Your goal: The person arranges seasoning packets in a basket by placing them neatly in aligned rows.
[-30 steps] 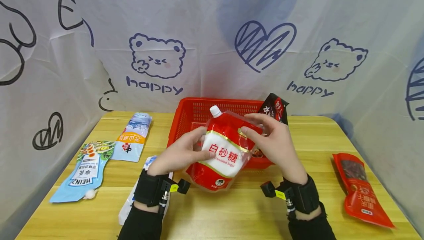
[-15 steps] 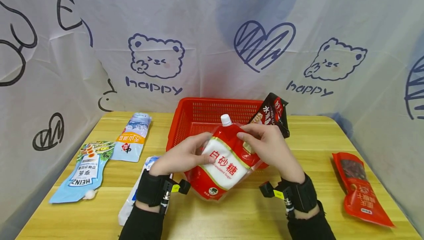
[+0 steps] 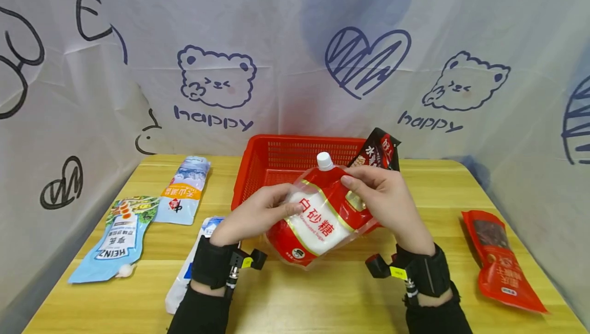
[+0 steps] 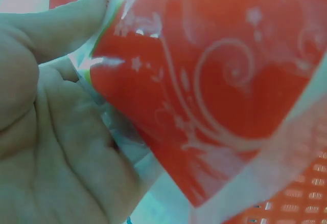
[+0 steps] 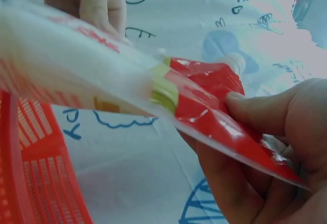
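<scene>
Both hands hold a red-and-white spouted pouch of granulated sugar point(image 3: 318, 224) up in front of the basket, its white cap point(image 3: 324, 161) at the top. The left hand point(image 3: 260, 215) pinches the pouch's left edge, thumb on the printed front. At the upper right corner, the right hand point(image 3: 389, 198) grips it between thumb and fingers. The left wrist view shows the pouch's red film point(image 4: 219, 81) close up beside the left palm. In the right wrist view the pouch is nearly edge-on, with the right thumb point(image 5: 260, 109) lying on its red part.
A red plastic basket point(image 3: 251, 162) stands behind the pouch, with a black packet point(image 3: 380, 150) leaning at its right end. On the table's left are a Heinz pouch point(image 3: 117, 236), a salt bag point(image 3: 184, 190) and a white package point(image 3: 177, 293). A red snack bag point(image 3: 502, 262) lies far right.
The sugar pouch has turned so that its capped top leans further right. It dipped toward the person, then rose slightly. Both hands moved with it and keep their hold.
</scene>
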`<state>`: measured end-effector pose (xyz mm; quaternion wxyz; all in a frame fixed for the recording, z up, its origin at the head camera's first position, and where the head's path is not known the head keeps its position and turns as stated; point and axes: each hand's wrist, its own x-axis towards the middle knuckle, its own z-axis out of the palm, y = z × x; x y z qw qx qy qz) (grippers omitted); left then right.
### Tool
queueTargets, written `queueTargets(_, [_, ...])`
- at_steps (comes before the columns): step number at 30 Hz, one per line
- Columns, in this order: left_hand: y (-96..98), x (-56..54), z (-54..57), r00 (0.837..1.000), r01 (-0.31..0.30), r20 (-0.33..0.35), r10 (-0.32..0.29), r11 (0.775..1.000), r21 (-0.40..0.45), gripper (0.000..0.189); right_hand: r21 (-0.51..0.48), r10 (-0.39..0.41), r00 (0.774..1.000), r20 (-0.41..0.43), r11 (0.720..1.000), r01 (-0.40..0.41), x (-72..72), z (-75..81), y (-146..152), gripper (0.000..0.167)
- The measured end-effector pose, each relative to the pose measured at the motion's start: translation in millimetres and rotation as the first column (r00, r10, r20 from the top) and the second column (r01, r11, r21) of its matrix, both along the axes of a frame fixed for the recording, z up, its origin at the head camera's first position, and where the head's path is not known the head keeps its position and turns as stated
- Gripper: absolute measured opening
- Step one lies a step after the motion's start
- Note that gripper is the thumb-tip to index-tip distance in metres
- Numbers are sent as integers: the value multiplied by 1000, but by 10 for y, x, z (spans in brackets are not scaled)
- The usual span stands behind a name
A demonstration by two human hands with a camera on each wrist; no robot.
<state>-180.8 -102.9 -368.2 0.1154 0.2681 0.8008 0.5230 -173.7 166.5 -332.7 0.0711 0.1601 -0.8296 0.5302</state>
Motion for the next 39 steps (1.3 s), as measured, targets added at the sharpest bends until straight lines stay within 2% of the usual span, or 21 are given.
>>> queueTargets(4, [-29, 8, 29, 999, -30, -41, 31, 999, 27, 28, -10, -4, 1000, -21, 1000, 4, 32, 86, -24, 26])
queueTargets(8, [-46, 26, 79, 990, -92, -98, 98, 993, 70, 28, -10, -24, 997, -72, 1000, 23, 44, 220, -29, 28])
queueTargets(11, [-43, 37, 108, 978, -151, -127, 163, 984, 95, 32, -27, -36, 996, -78, 999, 34, 43, 318, -26, 30])
queueTargets(14, [-40, 36, 116, 957, -221, -165, 237, 969, 111, 35, -50, -49, 996, -77, 998, 45, 37, 404, -29, 32])
queueTargets(17, [-47, 24, 94, 922, -302, -224, 316, 948, 97, 39, -65, -78, 995, -67, 995, 74, 18, 467, -37, 35])
queueTargets(20, [-54, 7, 65, 893, -355, -265, 363, 931, 81, 44, -73, -120, 992, -38, 990, 117, -15, 501, -44, 38])
queueTargets(23, [-56, -9, 38, 877, -380, -290, 382, 923, 66, 46, -85, -151, 989, -1, 985, 150, -59, 514, -43, 42])
queueTargets(26, [-54, -22, 4, 877, -386, -296, 379, 922, 36, 44, -94, -163, 986, 23, 982, 165, -112, 516, -35, 44])
queueTargets(29, [-48, -24, -31, 885, -385, -301, 355, 922, -43, 37, -91, -163, 986, 32, 982, 166, -171, 519, -28, 43])
queueTargets(32, [-39, -18, -64, 903, -365, -293, 313, 920, -143, 30, -83, -155, 987, 46, 984, 158, -229, 522, -28, 41])
queueTargets(34, [-28, -13, -79, 922, -337, -270, 278, 920, -201, 27, -73, -148, 987, 59, 986, 152, -266, 519, -27, 40])
queueTargets(37, [-10, -11, -95, 945, -288, -234, 227, 918, -273, 25, -54, -138, 988, 71, 988, 142, -326, 502, -13, 40])
queueTargets(39, [0, -8, -105, 955, -266, -214, 206, 913, -310, 25, -35, -139, 987, 77, 989, 142, -376, 482, -1, 40])
